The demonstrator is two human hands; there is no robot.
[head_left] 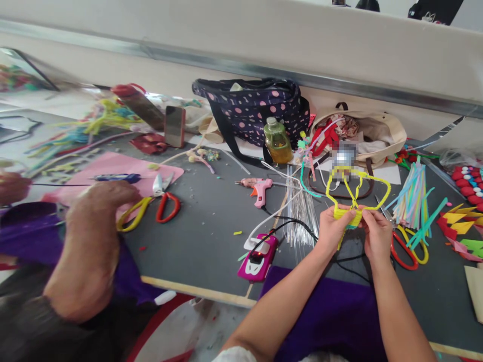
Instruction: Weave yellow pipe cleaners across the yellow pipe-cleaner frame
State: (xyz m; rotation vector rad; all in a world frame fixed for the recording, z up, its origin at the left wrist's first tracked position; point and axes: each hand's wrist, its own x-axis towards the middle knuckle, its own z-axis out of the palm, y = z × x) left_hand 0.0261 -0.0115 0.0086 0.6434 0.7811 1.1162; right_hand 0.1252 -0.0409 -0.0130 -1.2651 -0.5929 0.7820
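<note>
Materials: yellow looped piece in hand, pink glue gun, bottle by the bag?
Yellow looped piece: probably chenille stems, matte; edges look fuzzy.
Pink glue gun: likely molded plastic, smooth; rounded shell, soft sheen.
Bottle: transparent plastic or glass, can't tell which; amber liquid shows through.

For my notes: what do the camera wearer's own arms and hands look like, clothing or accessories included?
Both the left hand and right hand are ungloved, with no watch or bracelet visible. The forearms are uncovered. A whitish sleeve shows near the left elbow at the bottom edge; no sleeve shows on the right arm.
</note>
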